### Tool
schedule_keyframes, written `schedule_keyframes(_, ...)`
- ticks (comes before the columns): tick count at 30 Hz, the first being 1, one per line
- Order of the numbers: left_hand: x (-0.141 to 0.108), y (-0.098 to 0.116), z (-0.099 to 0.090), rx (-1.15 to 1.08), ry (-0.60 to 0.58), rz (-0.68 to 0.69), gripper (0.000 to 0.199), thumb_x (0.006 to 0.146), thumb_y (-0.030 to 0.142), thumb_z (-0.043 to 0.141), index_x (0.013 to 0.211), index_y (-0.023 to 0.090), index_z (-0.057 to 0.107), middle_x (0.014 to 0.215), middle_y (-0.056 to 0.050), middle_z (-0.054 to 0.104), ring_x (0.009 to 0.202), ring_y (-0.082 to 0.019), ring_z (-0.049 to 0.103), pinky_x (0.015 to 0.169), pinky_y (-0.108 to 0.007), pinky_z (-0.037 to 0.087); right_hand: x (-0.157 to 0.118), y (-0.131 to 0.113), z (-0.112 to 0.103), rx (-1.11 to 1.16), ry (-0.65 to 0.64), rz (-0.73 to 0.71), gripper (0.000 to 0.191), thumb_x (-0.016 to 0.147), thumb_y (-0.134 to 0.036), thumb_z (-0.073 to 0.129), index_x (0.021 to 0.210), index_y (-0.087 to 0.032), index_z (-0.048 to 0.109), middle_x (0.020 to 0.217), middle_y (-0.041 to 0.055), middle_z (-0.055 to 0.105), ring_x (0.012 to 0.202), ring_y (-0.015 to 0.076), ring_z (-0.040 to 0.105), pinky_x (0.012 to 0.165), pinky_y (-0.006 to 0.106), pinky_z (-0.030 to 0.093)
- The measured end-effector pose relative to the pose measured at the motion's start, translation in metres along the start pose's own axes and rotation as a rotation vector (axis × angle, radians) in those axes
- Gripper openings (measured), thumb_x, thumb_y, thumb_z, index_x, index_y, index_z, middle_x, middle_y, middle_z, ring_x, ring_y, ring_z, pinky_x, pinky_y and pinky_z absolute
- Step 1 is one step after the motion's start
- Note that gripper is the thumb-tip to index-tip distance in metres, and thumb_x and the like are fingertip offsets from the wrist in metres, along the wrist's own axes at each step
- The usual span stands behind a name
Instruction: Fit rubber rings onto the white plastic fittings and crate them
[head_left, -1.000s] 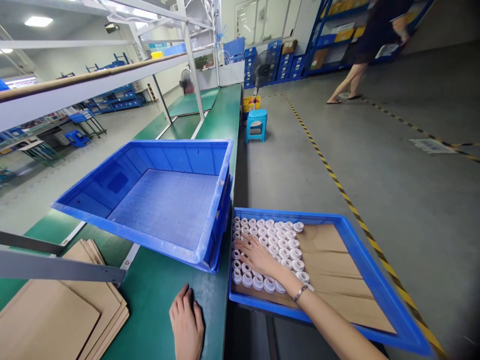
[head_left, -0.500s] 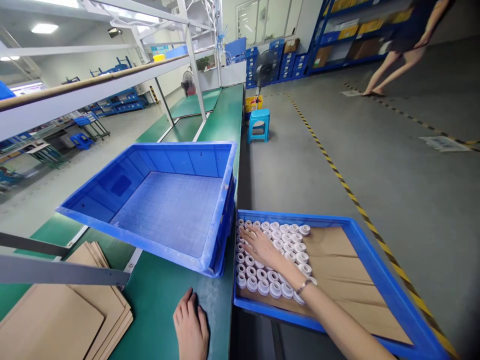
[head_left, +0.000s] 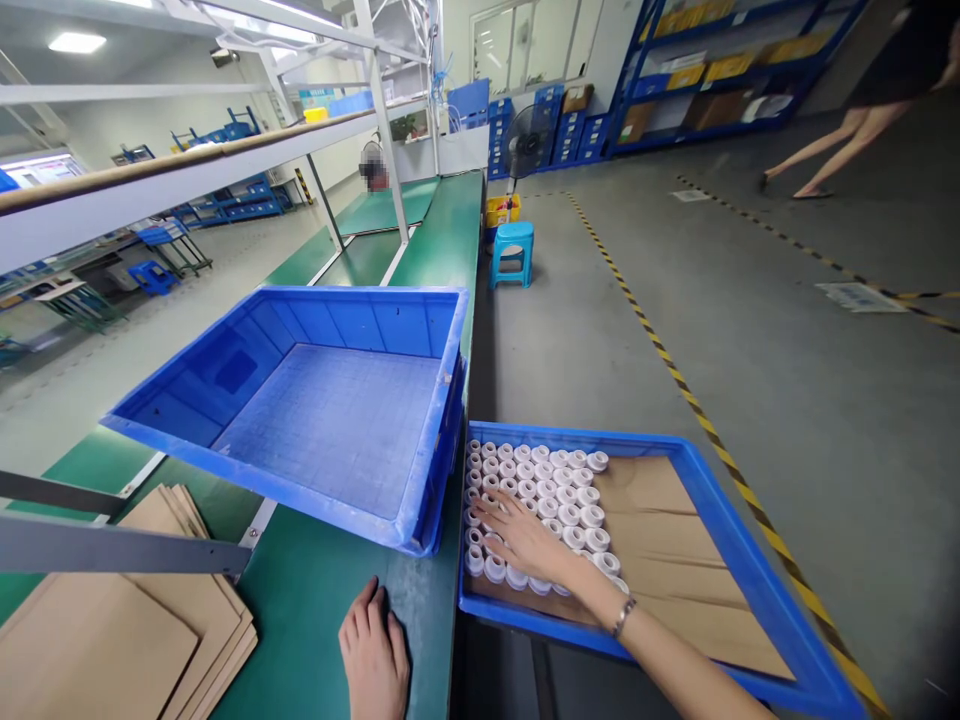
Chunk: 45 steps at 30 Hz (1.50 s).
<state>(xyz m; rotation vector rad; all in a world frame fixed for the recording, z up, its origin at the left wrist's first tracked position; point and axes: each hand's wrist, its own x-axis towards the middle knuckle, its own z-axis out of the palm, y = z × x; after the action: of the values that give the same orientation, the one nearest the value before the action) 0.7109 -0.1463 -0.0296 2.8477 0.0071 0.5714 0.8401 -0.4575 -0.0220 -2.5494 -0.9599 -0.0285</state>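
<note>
My left hand (head_left: 374, 650) rests on the green tabletop (head_left: 300, 610), fingers apart and nothing in it. Over the left part of a blue tray (head_left: 697, 480), my right hand (head_left: 521, 538) is spread flat across rows of white ring-shaped parts (head_left: 546, 488), covering some of them. Brown cardboard (head_left: 667, 540) lines the tray and shows bare on its right side. A larger blue bin (head_left: 337, 420) with nothing in it stands on the table, left of the tray.
Stacked cardboard sheets (head_left: 97, 640) lie at the lower left beside a grey metal bar (head_left: 112, 540). Further off are a blue stool (head_left: 512, 254), a fan (head_left: 527, 140) and shelves (head_left: 712, 75). A person (head_left: 885, 110) walks at the upper right.
My right hand has moved nearer over the white parts, uncovering the far rows. My left hand stays on the table. The walking person has moved right, and the view has shifted slightly.
</note>
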Motion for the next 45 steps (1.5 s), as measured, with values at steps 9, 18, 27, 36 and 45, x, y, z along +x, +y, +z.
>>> schedule_keyframes(9, 0.0, 0.005, 0.005, -0.031, 0.025, -0.063, 0.026, 0.094, 0.019, 0.043, 0.116, 0.018, 0.058, 0.127, -0.01, 0.061, 0.112, -0.025, 0.055, 0.093, -0.041, 0.042, 0.03, 0.037, 0.014, -0.066, 0.16, 0.1, 0.046, 0.103, -0.034, 0.042, 0.145, -0.017, 0.048, 0.15, 0.0098, 0.048, 0.145, 0.0312, 0.028, 0.116, 0.057, 0.032)
schedule_keyframes(18, -0.003, 0.0, 0.012, -0.016, 0.046, -0.053, 0.026, 0.094, 0.02, 0.043, 0.114, 0.017, 0.059, 0.126, -0.011, 0.062, 0.111, -0.025, 0.056, 0.092, -0.042, 0.043, 0.053, 0.061, 0.028, -0.137, 0.238, 0.169, 0.049, 0.101, -0.036, 0.045, 0.148, -0.021, 0.045, 0.148, 0.0077, 0.05, 0.144, 0.0308, 0.03, 0.115, 0.055, 0.034)
schedule_keyframes(27, -0.003, -0.002, 0.019, 0.019, 0.068, -0.074, 0.027, 0.093, 0.019, 0.042, 0.112, 0.016, 0.061, 0.122, -0.011, 0.066, 0.107, -0.025, 0.059, 0.09, -0.042, 0.045, 0.069, 0.07, 0.036, -0.174, 0.27, 0.254, 0.05, 0.101, -0.038, 0.044, 0.148, -0.019, 0.045, 0.15, 0.0084, 0.048, 0.143, 0.0309, 0.032, 0.115, 0.054, 0.032)
schedule_keyframes(36, -0.002, -0.003, 0.02, 0.056, 0.096, -0.06, 0.027, 0.092, 0.018, 0.043, 0.111, 0.015, 0.062, 0.119, -0.011, 0.067, 0.104, -0.025, 0.06, 0.088, -0.041, 0.046, 0.067, 0.058, 0.04, -0.194, 0.318, 0.33, 0.05, 0.101, -0.035, 0.043, 0.147, -0.016, 0.044, 0.149, 0.0109, 0.049, 0.143, 0.0309, 0.032, 0.118, 0.054, 0.026)
schedule_keyframes(45, -0.001, -0.001, 0.019, 0.073, 0.08, -0.092, 0.027, 0.093, 0.02, 0.041, 0.11, 0.017, 0.063, 0.119, -0.01, 0.068, 0.104, -0.026, 0.061, 0.088, -0.041, 0.046, 0.049, 0.063, 0.043, -0.238, 0.41, 0.479, 0.052, 0.103, -0.038, 0.035, 0.147, -0.011, 0.043, 0.148, 0.0178, 0.048, 0.145, 0.0344, 0.028, 0.117, 0.059, 0.023)
